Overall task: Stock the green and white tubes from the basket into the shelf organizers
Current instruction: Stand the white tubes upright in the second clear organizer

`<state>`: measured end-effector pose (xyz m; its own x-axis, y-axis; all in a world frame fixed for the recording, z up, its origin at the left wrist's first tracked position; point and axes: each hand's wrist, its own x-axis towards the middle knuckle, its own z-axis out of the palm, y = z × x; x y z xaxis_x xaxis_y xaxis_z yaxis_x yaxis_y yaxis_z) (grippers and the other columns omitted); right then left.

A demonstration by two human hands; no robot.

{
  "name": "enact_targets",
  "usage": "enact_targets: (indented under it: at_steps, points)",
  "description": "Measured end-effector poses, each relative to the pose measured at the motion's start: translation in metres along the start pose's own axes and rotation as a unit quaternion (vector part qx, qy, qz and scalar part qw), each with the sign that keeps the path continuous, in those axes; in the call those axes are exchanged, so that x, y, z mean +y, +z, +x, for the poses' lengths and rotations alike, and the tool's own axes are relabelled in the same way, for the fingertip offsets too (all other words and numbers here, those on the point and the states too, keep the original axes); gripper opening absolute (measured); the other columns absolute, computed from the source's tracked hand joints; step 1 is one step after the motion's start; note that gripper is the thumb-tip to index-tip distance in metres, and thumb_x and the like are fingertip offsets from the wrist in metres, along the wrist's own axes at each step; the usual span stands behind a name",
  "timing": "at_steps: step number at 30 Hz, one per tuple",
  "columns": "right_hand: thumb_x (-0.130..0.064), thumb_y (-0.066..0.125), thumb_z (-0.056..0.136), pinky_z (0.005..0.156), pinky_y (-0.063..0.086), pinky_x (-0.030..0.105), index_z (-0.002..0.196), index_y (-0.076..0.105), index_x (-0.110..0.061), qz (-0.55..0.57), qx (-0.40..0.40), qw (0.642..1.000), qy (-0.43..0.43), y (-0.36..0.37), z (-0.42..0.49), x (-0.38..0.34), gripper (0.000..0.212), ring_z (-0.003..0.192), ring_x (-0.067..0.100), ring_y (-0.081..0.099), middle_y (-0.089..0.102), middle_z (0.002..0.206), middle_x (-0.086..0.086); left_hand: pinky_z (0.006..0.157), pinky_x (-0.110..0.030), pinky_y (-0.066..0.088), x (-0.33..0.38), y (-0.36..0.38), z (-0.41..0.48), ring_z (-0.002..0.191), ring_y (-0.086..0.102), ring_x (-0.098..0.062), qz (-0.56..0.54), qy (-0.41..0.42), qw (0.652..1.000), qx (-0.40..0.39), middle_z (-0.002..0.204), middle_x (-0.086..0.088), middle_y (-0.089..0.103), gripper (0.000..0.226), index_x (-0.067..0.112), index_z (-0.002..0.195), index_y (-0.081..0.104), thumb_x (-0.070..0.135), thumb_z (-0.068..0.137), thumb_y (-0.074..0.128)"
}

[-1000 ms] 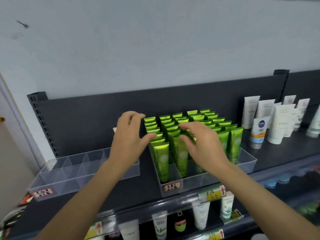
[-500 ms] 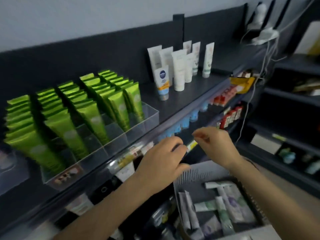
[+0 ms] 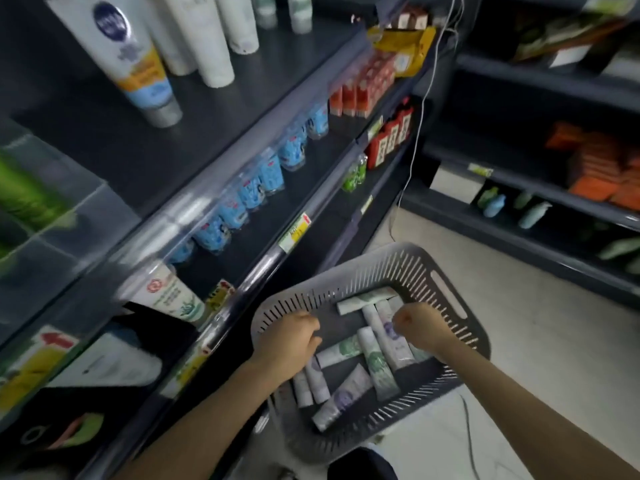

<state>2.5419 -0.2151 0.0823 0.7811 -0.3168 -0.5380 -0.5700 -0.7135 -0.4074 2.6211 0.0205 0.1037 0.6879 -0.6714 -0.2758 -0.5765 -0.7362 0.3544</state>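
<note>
Now the pick-up step, I judge: left hand (image 3: 287, 344) at the basket's (image 3: 433, 271) left edge, right hand (image 3: 419, 327) near its middle, each grip curled, clamped or not I cannot tell. Green and white tubes (image 3: 377, 368) lie loose inside. Next needs a firm hold, then carrying up to the shelf organizer (image 3: 52, 230).

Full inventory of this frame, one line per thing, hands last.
basket: one, grey, beside the shelving
loose tubes: about ten, white with green or purple print, lying in the basket
green tubes: count blurred, in the clear organizer, top shelf left
white tubes: several, upright, top shelf
blue-and-orange tube: one, upright, top shelf
blue pouches: a row, second shelf
red boxes: a row, beyond the pouches
left hand: one, curled over the basket's left side
right hand: one, curled over the tubes
</note>
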Motion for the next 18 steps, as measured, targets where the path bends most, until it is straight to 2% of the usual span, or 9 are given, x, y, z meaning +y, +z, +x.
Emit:
enact_targets:
  at_steps: [2,3,5,6,9,13,18]
  points:
    - [-0.023,0.053,0.091,0.087,0.043,0.026,0.103,0.069,-0.006,-0.038,-0.055,0.998,0.013,0.017,0.015,0.009,0.027,0.111,0.027,0.058,0.066,0.111,0.012,0.075,-0.035,0.046,-0.006,0.018,0.012,0.089,0.059,-0.023,-0.004,-0.02,0.999,-0.028,0.096,-0.007,0.06,0.02,0.006,0.088,0.063,0.024,0.09,0.054]
    - [-0.025,0.054,0.09,0.089,0.043,0.027,0.108,0.067,-0.006,-0.05,-0.074,0.996,0.026,0.025,0.022,0.013,0.029,0.113,0.027,0.057,0.064,0.111,0.012,0.075,-0.036,0.047,-0.009,0.027,0.017,0.089,0.059,-0.024,-0.007,-0.031,0.999,-0.04,0.095,-0.008,0.06,0.021,0.005,0.088,0.063,0.023,0.09,0.054]
    - [-0.021,0.056,0.088,0.086,0.044,0.027,0.111,0.063,-0.003,-0.045,-0.111,0.991,0.06,0.039,0.034,0.019,0.03,0.113,0.029,0.057,0.061,0.094,0.01,0.076,-0.036,0.048,-0.012,0.042,0.025,0.089,0.06,-0.024,-0.015,-0.056,0.996,-0.066,0.096,-0.008,0.061,0.021,0.005,0.091,0.065,0.022,0.09,0.053]
    - [-0.017,0.055,0.088,0.087,0.044,0.027,0.115,0.06,-0.002,-0.043,-0.116,0.99,0.072,0.046,0.038,0.021,0.031,0.115,0.03,0.057,0.061,0.095,0.01,0.076,-0.036,0.049,-0.014,0.049,0.028,0.089,0.061,-0.024,-0.019,-0.069,0.994,-0.08,0.096,-0.008,0.062,0.021,0.005,0.091,0.065,0.022,0.091,0.053]
    - [-0.013,0.053,0.09,0.096,0.042,0.028,0.13,0.044,-0.001,-0.041,-0.1,0.99,0.092,0.069,0.052,0.02,0.043,0.122,0.028,0.052,0.055,0.128,0.015,0.077,-0.036,0.051,-0.021,0.066,0.036,0.09,0.063,-0.025,-0.026,-0.112,0.988,-0.108,0.096,-0.007,0.063,0.019,0.009,0.092,0.063,0.024,0.091,0.052]
    - [-0.025,0.063,0.087,0.096,0.042,0.029,0.125,0.049,0.0,-0.017,-0.076,0.989,0.125,0.088,0.066,0.016,0.048,0.122,0.028,0.052,0.053,0.13,0.016,0.084,-0.038,0.051,-0.03,0.076,0.042,0.1,0.062,-0.029,-0.014,-0.166,0.98,-0.106,0.108,-0.012,0.063,0.024,0.008,0.107,0.062,0.02,0.09,0.05]
    - [-0.047,0.072,0.075,0.091,0.048,0.031,0.121,0.053,0.001,-0.004,-0.094,0.984,0.154,0.104,0.074,0.011,0.069,0.114,0.027,0.058,0.059,0.123,0.015,0.085,-0.038,0.051,-0.04,0.089,0.049,0.102,0.06,-0.03,-0.037,-0.255,0.961,-0.094,0.112,-0.014,0.061,0.023,0.005,0.108,0.057,0.019,0.09,0.053]
